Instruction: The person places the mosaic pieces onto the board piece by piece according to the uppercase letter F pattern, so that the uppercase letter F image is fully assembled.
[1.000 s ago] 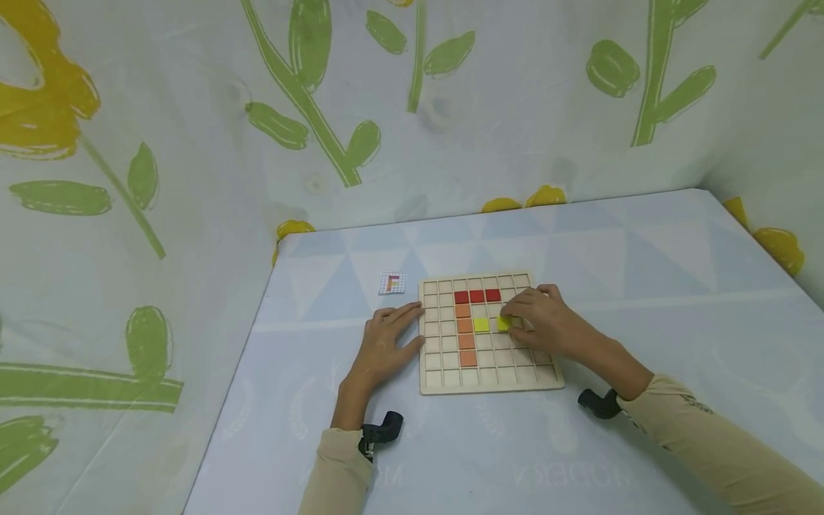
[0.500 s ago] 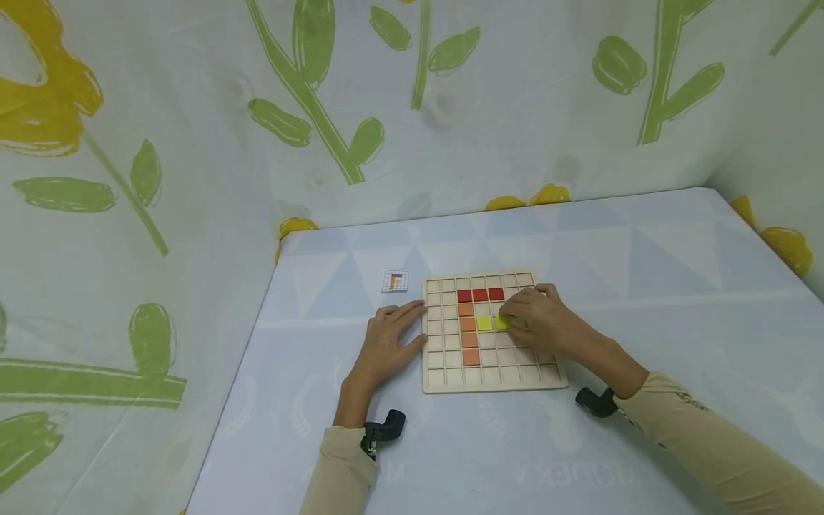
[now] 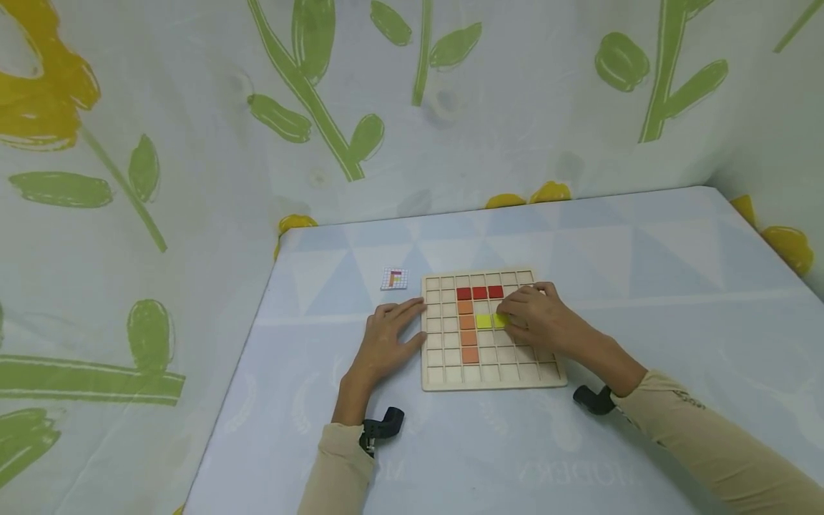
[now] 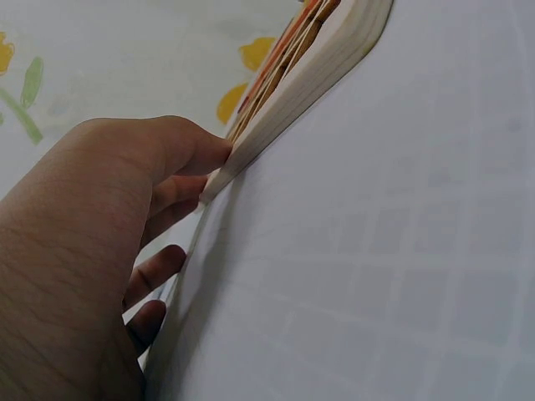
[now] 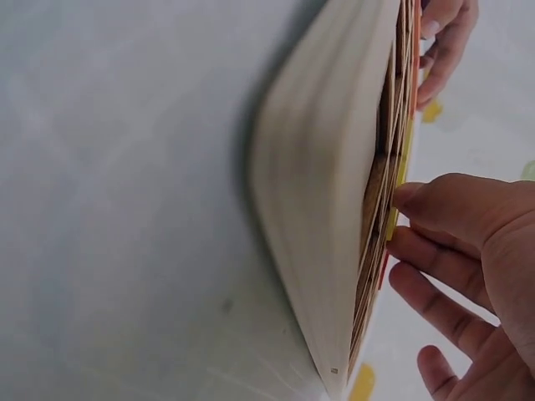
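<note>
A wooden grid board (image 3: 444,375) lies flat on the table. Its cells hold a row of red tiles (image 3: 479,292), a column of orange tiles (image 3: 467,322) and a yellow tile (image 3: 483,321) beside that column. My right hand (image 3: 541,318) pinches a second yellow tile (image 3: 499,320), just right of the first, at its cell; in the right wrist view the thumb and a finger meet at this tile (image 5: 391,222). With fingers extended, my left hand (image 3: 386,340) touches the board's left edge. The left wrist view shows the thumb (image 4: 209,152) against the board's side.
A small card (image 3: 395,278) printed with a coloured grid pattern lies behind my left hand, off the board's back left corner. The pale table (image 3: 476,450) ends at a wall covering with flower prints. Each wrist carries a black camera mount (image 3: 384,423).
The right hand has moved slightly left, bringing its yellow tile from a gap away to next to the other yellow tile. My left hand stays at the board's edge.
</note>
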Demonstrator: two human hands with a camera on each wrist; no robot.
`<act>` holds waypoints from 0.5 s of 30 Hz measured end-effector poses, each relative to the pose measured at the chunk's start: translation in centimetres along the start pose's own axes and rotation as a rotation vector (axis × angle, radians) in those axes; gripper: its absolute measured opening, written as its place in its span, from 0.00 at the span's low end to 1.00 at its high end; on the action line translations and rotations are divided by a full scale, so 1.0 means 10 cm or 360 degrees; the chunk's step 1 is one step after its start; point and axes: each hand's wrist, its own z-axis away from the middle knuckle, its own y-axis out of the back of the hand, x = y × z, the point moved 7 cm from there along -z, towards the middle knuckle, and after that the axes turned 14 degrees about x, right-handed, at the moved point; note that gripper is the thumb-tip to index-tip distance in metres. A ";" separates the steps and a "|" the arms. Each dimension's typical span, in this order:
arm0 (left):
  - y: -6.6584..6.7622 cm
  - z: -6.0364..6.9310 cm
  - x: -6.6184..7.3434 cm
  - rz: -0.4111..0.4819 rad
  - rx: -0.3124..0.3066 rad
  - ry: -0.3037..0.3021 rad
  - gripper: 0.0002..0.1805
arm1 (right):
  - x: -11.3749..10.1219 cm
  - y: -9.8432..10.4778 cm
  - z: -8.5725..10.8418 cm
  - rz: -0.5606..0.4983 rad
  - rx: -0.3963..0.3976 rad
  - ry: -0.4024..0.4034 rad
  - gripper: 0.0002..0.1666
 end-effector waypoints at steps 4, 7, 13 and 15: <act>-0.02 0.03 -0.04 -0.0009 -0.0029 0.0019 0.29 | 0.00 -0.03 0.02 0.0000 -0.0032 -0.0053 0.12; -0.05 0.05 -0.04 0.0007 -0.0055 0.0030 0.29 | 0.02 -0.03 0.05 0.0006 -0.0059 -0.0095 0.12; -0.07 0.07 -0.03 0.0026 -0.0006 0.0033 0.30 | 0.08 0.02 0.12 -0.0063 -0.0100 -0.0246 0.12; -0.08 0.08 -0.03 0.0027 -0.0008 0.0038 0.29 | 0.10 0.06 0.18 -0.0080 -0.0108 -0.0276 0.12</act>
